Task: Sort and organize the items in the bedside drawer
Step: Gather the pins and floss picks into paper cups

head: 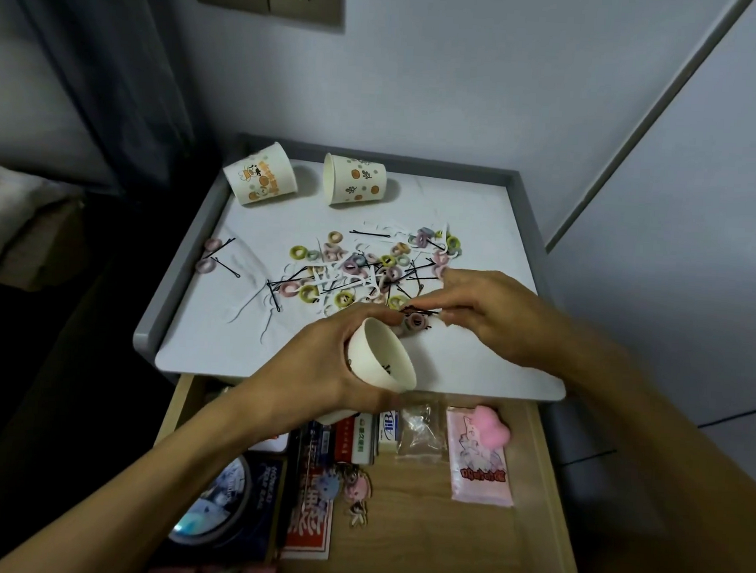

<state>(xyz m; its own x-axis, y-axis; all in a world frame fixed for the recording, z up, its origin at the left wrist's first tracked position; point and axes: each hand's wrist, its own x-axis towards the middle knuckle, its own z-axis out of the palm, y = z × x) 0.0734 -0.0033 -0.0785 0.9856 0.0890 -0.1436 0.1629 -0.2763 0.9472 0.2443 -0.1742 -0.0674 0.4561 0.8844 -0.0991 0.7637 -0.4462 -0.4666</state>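
My left hand [315,366] grips a white paper cup [381,361], tilted with its mouth toward me, over the front of the nightstand top [203,251]. My right hand [493,314] pinches a black bobby pin [421,310] just above the cup's far rim. A dark hair tie [416,323] lies right under the pin. A pile of small coloured hair ties [368,268], more bobby pins and white floss picks is spread over the middle of the top. Below, the wooden drawer [446,535] stands pulled out.
Two patterned paper cups [259,179] [355,180] lie on their sides at the back of the top. The drawer holds a pink packet [481,462], a pink squishy toy [491,428], a clear bag, small boxes, keychains and a round tin [220,506]. A wall stands behind, a bed at left.
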